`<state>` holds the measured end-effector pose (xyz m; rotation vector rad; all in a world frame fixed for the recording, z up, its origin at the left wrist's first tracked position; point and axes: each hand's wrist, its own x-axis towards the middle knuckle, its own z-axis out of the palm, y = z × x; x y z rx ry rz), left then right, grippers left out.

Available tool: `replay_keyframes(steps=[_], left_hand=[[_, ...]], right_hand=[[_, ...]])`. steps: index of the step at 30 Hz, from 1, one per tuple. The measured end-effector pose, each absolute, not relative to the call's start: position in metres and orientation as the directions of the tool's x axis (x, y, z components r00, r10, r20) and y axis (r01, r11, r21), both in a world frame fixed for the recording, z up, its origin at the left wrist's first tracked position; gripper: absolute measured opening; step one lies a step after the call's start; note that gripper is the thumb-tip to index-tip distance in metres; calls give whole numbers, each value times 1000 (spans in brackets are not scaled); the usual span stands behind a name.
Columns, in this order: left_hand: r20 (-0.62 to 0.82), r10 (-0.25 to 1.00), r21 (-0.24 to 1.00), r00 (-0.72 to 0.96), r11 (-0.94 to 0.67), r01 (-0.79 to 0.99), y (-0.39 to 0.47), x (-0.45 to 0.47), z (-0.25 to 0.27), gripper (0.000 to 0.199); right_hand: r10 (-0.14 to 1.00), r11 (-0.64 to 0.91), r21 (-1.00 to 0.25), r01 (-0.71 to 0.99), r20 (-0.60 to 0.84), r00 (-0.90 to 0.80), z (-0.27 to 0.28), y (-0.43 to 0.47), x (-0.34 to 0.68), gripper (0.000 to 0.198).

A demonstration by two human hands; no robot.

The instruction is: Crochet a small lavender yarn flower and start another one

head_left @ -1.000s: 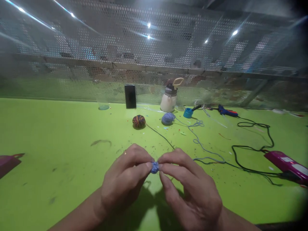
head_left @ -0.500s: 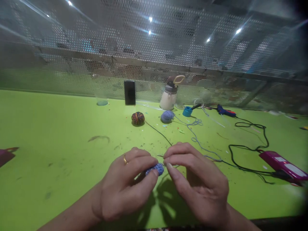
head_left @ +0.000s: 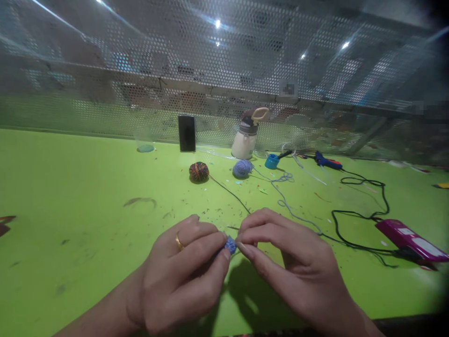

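Between the thumb and fingers of my left hand [head_left: 187, 271] is a small blue crocheted piece [head_left: 230, 245], mostly covered by the fingers. My right hand [head_left: 291, 262] is closed in a pinch around a thin crochet hook [head_left: 233, 227], whose tip pokes out to the left past the fingertips. The right thumb and fingertips meet the right edge of the blue piece. Beyond the hands sit a blue yarn ball [head_left: 242, 169] with a loose strand, and a dark multicoloured yarn ball [head_left: 199, 172] whose strand runs toward my right hand.
A phone [head_left: 187, 134] and a bottle [head_left: 244, 140] stand by the perforated metal screen [head_left: 217, 93]. Farther right are a blue tub [head_left: 271, 161], a glue gun [head_left: 328, 161] and a magenta power strip [head_left: 410, 239] with a black cord. A clear cup [head_left: 145, 148] stands at left.
My right fingertips have come in against the blue piece, closing the small gap. The left fingers now cover more of it. The view has shifted slightly.
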<state>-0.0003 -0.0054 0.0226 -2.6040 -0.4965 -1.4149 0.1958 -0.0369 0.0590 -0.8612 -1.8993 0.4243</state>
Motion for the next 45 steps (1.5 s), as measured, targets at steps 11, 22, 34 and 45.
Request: replay_keyframes(steps=[11,22,34,45], left_hand=[[856,323,189,404,-923,336,-14,9,17,23],[829,290,116,478,-926,359,-19,5,20,26],[815,348,214,464,-924,317,-18,4,16,33],[741,596,620,309,-784,25,3,12,25,23]], right_hand=[[780,625,-658,419,519,-349,66,-38,199,14],[830,551,-718,426,418,-370,66,-38,205,13],[904,367,-891,267,275,-326,63,-32,208,13],[812,579,-746,330,488,-320,60,-32,205,13]])
